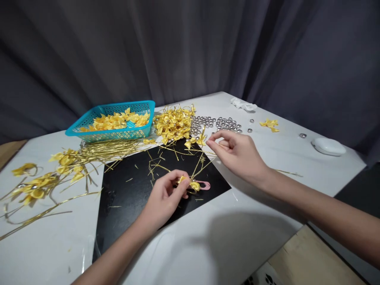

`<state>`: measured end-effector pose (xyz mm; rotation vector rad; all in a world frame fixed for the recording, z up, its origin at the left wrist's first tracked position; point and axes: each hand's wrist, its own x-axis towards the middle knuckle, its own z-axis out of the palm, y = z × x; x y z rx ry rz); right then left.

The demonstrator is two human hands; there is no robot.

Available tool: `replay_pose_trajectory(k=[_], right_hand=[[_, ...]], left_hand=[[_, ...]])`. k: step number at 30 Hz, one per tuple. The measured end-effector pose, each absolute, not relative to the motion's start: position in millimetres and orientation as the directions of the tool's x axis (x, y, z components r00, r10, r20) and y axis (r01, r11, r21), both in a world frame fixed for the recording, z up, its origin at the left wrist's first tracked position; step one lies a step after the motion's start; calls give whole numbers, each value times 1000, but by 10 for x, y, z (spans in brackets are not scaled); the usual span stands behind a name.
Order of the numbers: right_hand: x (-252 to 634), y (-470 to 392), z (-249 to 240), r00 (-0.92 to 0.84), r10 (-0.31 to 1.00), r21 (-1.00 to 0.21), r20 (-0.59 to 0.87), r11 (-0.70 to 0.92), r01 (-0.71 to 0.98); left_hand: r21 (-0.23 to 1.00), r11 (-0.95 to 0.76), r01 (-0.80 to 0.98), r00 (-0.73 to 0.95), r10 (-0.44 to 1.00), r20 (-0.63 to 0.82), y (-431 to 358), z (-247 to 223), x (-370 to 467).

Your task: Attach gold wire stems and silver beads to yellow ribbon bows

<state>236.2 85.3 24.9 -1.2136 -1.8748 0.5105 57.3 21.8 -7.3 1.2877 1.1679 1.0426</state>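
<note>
Over the black mat (127, 198), my left hand (172, 188) pinches a small yellow bow (194, 185) fixed to a pink clip (205, 185). Thin gold strands (197, 168) rise from the bow. My right hand (233, 152) is up and to the right, with thumb and forefinger pressed together at the end of a gold strand that runs back towards the bow. Just left of my right fingertips, another yellow bow with a silver bead (190, 142) lies near the mat's top edge.
A teal basket (118, 134) of yellow bows stands at the back left, beside a bow pile (173, 122) and silver beads (227, 124). Gold strands (109, 150) lie before the basket. A white dish (328, 146) and crumpled tissue (243, 105) are at right.
</note>
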Motion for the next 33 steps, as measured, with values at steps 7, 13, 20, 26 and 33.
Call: replay_pose_trajectory(k=[7, 13, 20, 26, 33], right_hand=[[2403, 655, 282, -185, 860, -611, 476, 475, 633], [2420, 657, 337, -196, 900, -737, 390, 432, 520], [2471, 720, 243, -229, 853, -581, 470, 494, 647], [2480, 619, 257, -271, 844, -533, 464, 509, 676], [2320, 236, 482, -290, 857, -666, 427, 515, 540]], left_hand=[[999, 44, 17, 33, 998, -45, 253, -82, 566], [998, 56, 23, 5, 998, -56, 255, -86, 563], [997, 77, -4, 110, 991, -76, 245, -77, 563], [989, 106, -105, 26, 994, -103, 275, -108, 533], [984, 83, -157, -61, 994, -94, 291, -153, 525]])
